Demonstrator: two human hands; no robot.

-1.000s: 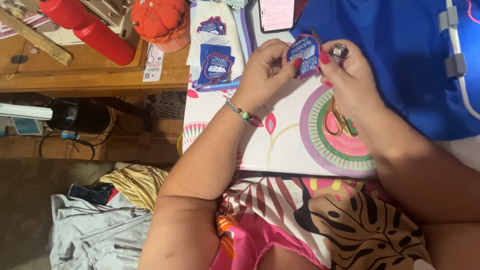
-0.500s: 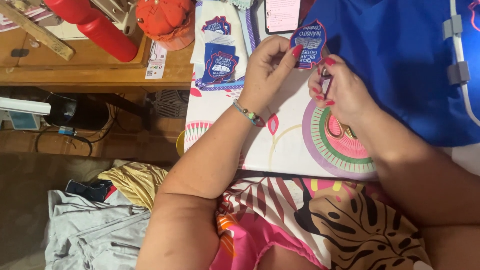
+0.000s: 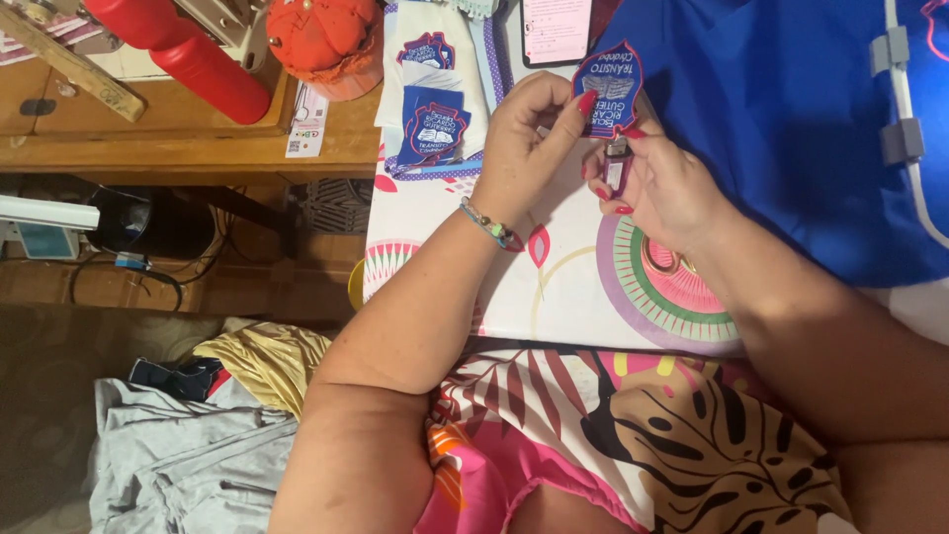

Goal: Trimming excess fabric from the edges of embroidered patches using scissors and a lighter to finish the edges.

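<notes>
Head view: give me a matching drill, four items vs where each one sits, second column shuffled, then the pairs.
Items:
1. embroidered patch
2. small lighter
3. phone
4. red bottle

Places:
A. on the wooden table at the left
B. pinched in the left hand, raised over the patterned tablecloth
C. lying at the top edge beside the blue fabric
D. held in the right hand, just under the patch

Pairs: 1-B, 2-D, 3-C, 4-A
</notes>
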